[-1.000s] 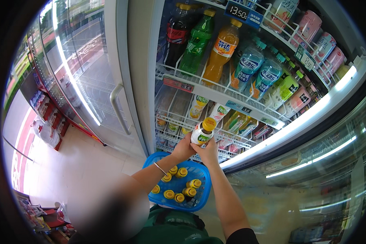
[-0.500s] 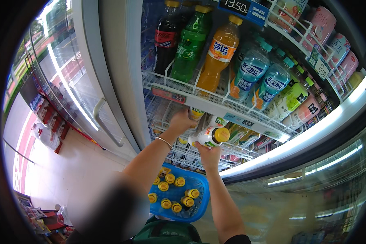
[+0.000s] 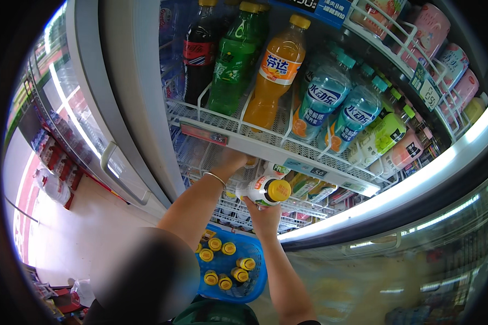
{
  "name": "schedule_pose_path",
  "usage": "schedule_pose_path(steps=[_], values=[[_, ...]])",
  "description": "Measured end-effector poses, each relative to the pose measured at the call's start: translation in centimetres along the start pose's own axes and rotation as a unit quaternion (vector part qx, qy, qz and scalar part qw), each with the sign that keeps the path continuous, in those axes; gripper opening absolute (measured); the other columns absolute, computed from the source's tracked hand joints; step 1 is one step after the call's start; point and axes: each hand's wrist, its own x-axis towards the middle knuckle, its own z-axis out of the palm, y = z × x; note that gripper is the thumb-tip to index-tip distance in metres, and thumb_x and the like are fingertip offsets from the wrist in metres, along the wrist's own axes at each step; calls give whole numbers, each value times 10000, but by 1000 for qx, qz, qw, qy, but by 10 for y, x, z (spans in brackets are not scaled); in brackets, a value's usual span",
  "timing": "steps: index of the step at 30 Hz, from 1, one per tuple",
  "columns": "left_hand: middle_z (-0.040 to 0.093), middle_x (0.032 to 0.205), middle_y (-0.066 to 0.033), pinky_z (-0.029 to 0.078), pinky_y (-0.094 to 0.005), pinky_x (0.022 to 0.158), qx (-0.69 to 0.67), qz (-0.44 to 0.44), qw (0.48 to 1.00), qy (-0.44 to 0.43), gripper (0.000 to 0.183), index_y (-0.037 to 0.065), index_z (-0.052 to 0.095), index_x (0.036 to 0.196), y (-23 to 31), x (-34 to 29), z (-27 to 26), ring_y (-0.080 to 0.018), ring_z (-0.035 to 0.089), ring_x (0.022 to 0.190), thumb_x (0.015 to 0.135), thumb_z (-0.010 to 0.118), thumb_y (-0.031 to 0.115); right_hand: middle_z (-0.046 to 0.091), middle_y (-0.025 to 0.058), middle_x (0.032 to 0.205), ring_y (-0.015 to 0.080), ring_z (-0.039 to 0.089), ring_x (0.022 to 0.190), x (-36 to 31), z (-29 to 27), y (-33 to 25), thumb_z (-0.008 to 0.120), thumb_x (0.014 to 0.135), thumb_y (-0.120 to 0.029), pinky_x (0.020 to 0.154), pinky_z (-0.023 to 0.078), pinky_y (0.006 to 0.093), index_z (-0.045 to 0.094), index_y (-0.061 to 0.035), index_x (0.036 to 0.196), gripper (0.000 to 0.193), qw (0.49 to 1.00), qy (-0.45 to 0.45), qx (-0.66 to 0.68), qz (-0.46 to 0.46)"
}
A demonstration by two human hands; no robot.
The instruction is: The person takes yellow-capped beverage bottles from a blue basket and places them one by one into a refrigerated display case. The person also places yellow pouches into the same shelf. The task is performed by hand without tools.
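In my right hand (image 3: 264, 216) is a white bottle (image 3: 258, 189) with a yellow cap, tilted so that its cap points right and toward me. The fingers wrap round its lower side, just outside the fridge shelf. My left hand (image 3: 234, 160) reaches in beneath the wire shelf (image 3: 265, 138); the shelf front covers its fingertips, and what they touch cannot be made out. Another white bottle (image 3: 276, 169) stands on the lower level beside the right-hand bottle. Below my arms is a blue basket (image 3: 261, 273) holding several yellow-capped bottles (image 3: 228, 248).
Above my hands stand a dark cola bottle (image 3: 198, 59), a green bottle (image 3: 234, 62), an orange soda bottle (image 3: 274, 76) and blue-capped drinks (image 3: 322, 97). The open glass door (image 3: 114, 168) is at left. A light strip (image 3: 396, 187) edges the fridge at right.
My left hand has gone deeper under the shelf, and the yellow-labelled bottle it was on no longer shows. The right hand still holds its bottle. The whole view has shifted, moving the scene leftward.
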Motion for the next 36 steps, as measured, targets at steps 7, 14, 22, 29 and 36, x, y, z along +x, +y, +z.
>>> schedule_pose_path(steps=[7, 14, 22, 29, 36], values=[[634, 1183, -147, 451, -378, 967, 45, 45, 998, 4, 394, 72, 643, 1148, -5, 9, 8, -302, 564, 1153, 816, 688, 280, 563, 114, 1219, 227, 583, 1088, 3, -6, 0, 807, 742, -123, 878, 490, 323, 512, -38, 1235, 581, 993, 9, 15, -119], [623, 1186, -183, 459, -395, 944, -3, 46, 994, 101, 391, 56, 604, 1209, -52, -2, -12, -358, 579, 1114, 885, 597, 272, 446, 227, 1319, 418, 438, 1232, 44, 29, 1, 775, 706, -146, 935, 466, 474, 369, -41, 1335, 755, 964, -8, -185, -193], [620, 1150, -215, 446, -454, 914, -214, 71, 968, 114, 313, 41, 596, 1204, -25, -82, -5, -382, 581, 1070, 965, 466, 198, 513, 275, 1238, 462, 532, 1104, 67, 48, 2, 786, 726, -219, 873, 480, 499, 329, 14, 1320, 784, 967, -3, -253, -10], [613, 1147, -226, 446, -472, 905, -197, 77, 975, 68, 379, 71, 501, 1323, -39, -81, 1, -432, 577, 1018, 959, 458, 169, 514, 311, 1241, 484, 568, 1037, 72, 60, 8, 772, 758, -268, 873, 469, 497, 279, 45, 1353, 833, 967, -5, -252, 15], [586, 1234, -217, 454, -430, 937, -251, -4, 967, 45, 462, 118, 413, 1410, -30, -84, -10, -418, 548, 1127, 961, 493, 191, 430, 310, 1332, 462, 455, 1209, 43, 59, 19, 726, 818, -289, 981, 403, 477, 179, 44, 1443, 895, 980, 32, -186, -55]])
